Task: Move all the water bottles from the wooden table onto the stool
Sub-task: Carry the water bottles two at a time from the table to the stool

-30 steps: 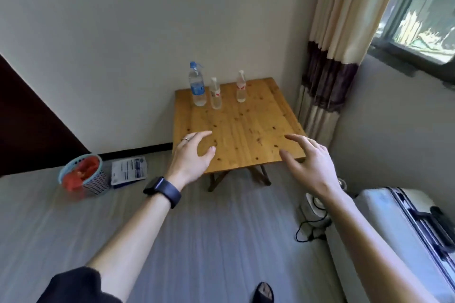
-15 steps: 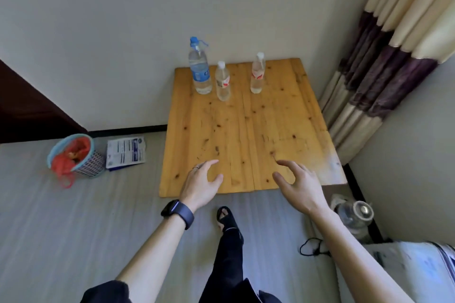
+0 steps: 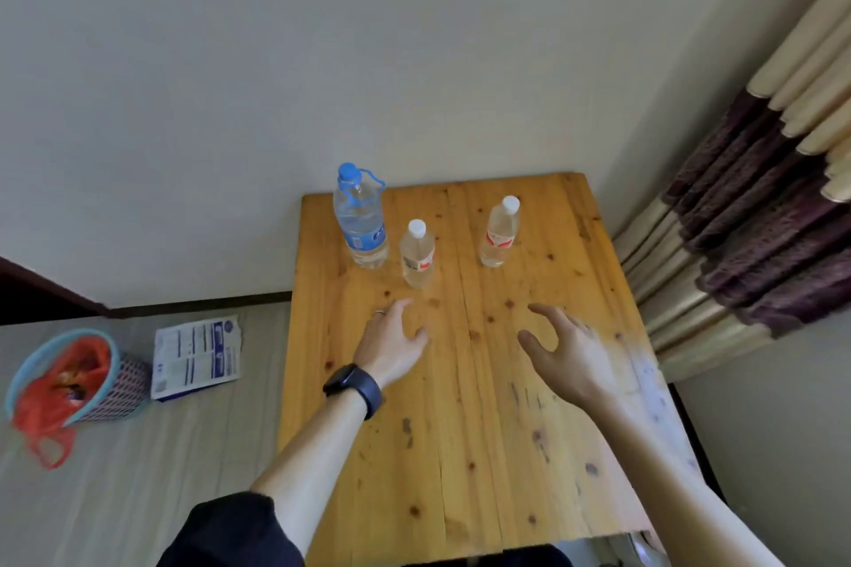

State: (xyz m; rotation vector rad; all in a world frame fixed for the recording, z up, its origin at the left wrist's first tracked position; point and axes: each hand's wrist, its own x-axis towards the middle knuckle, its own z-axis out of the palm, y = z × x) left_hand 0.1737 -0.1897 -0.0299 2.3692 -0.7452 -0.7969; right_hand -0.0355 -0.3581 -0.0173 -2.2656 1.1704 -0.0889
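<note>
Three clear water bottles stand at the far end of the wooden table [image 3: 483, 451]: a large one with a blue cap and label [image 3: 360, 219], a small white-capped one [image 3: 417, 254] beside it, and another small white-capped one [image 3: 499, 233] to the right. My left hand [image 3: 391, 343], with a ring and a dark watch on the wrist, hovers open over the table just short of the middle bottle. My right hand [image 3: 564, 352] hovers open below the right bottle, fingers spread and slightly bent. Neither hand touches a bottle. No stool is in view.
The table sits in a room corner against a pale wall. A striped curtain [image 3: 760, 216] hangs at the right. On the floor to the left are a blue-rimmed basket with a red bag [image 3: 64, 378] and a printed white packet [image 3: 198, 355].
I have stepped up to the table; it now fills the lower view. Both hands have moved forward over the tabletop, closer to the bottles. The bottles have not moved.
</note>
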